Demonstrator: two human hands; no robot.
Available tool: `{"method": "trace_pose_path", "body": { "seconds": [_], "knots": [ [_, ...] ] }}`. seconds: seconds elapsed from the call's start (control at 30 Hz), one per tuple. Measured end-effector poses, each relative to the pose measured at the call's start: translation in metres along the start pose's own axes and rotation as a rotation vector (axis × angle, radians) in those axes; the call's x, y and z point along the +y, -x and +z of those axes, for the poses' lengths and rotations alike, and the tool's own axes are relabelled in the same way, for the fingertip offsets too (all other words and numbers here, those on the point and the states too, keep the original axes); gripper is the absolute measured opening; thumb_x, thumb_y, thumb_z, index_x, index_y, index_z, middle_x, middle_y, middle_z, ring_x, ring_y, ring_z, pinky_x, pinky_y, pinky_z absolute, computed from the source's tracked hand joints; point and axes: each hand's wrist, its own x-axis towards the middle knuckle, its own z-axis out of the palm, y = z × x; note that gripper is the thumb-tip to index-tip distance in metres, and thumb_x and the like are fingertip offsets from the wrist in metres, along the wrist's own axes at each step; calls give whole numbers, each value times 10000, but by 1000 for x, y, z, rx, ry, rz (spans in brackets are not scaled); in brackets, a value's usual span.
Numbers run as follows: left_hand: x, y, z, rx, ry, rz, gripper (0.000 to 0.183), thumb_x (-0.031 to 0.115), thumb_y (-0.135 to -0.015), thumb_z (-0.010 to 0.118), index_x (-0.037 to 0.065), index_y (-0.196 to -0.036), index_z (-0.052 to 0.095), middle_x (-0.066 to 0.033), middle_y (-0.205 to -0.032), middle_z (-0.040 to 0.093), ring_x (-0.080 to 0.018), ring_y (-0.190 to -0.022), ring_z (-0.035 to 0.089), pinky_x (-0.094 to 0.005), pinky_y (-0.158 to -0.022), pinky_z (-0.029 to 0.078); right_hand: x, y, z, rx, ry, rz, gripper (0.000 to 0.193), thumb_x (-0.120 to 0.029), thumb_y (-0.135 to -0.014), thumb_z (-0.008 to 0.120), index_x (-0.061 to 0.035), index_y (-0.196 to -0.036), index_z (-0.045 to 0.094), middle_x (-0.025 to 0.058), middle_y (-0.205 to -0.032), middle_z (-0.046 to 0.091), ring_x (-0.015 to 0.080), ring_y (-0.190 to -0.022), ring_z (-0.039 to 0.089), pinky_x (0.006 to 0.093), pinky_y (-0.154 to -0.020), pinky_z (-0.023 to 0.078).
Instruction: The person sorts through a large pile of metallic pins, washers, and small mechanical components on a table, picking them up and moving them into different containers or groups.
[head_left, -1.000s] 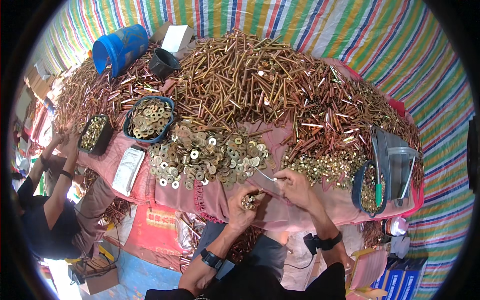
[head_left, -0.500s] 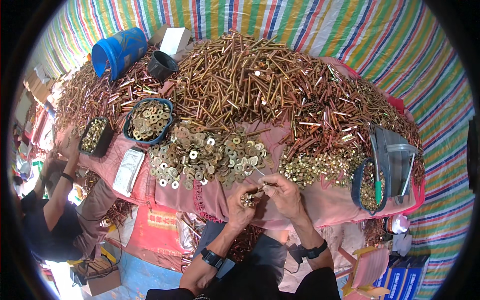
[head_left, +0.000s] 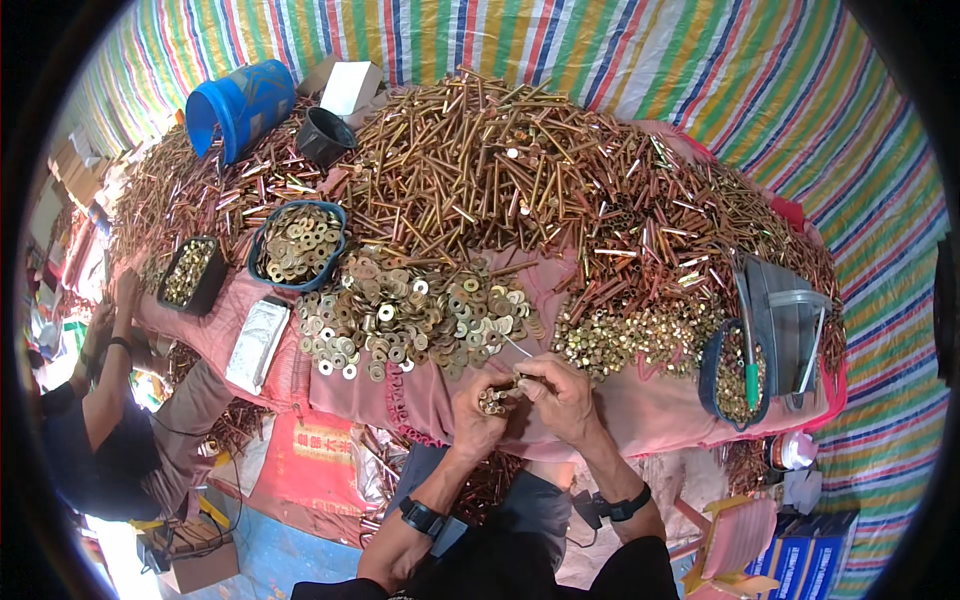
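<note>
"What has this person got on?"

"A black top (head_left: 470,585), with black sleeves (head_left: 635,575) that leave the forearms (head_left: 437,490) bare. The left hand (head_left: 482,415) and the right hand (head_left: 562,400) are bare too."

"What's strapped on there?"

"On the left, a black strap (head_left: 408,507) with a dark, rectangular unit (head_left: 427,520) and a blue-grey block (head_left: 450,537) next to it. On the right, another black strap (head_left: 630,503), a boxy dark piece (head_left: 588,508) beside it, and a thin dark cable (head_left: 582,544) below that."

"And further down?"

"Dark grey trousers (head_left: 532,503), below the near edge of the pink cloth (head_left: 640,412); shadow hides finer detail."
</note>
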Motion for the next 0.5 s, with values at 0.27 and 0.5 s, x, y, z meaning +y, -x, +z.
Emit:
{"method": "trace_pose_path", "body": {
  "seconds": [0.27, 0.5],
  "knots": [
    [-2, 0, -1, -38, 39, -20, 274, -76, -842, 699, -7, -1108, 707, -108, -920, 712, -189, -834, 703, -309, -754, 545, 5, 5, 5, 36, -353, 225, 213, -19, -995, 697, 52, -1195, 689, 87, -1102, 721, 149, -967, 720, 296, -817, 597],
    [-9, 1, -4, -56, -32, -13, 253, -43, -877, 790, 10, -1107, 698, -63, -946, 733, -116, -843, 677, -275, -744, 544, 0, -2, 3, 42, 145, -188, 229, -17, -913, 750, -7, -1138, 711, 136, -1048, 711, 306, -901, 709, 372, -799, 566]
  ]
}}
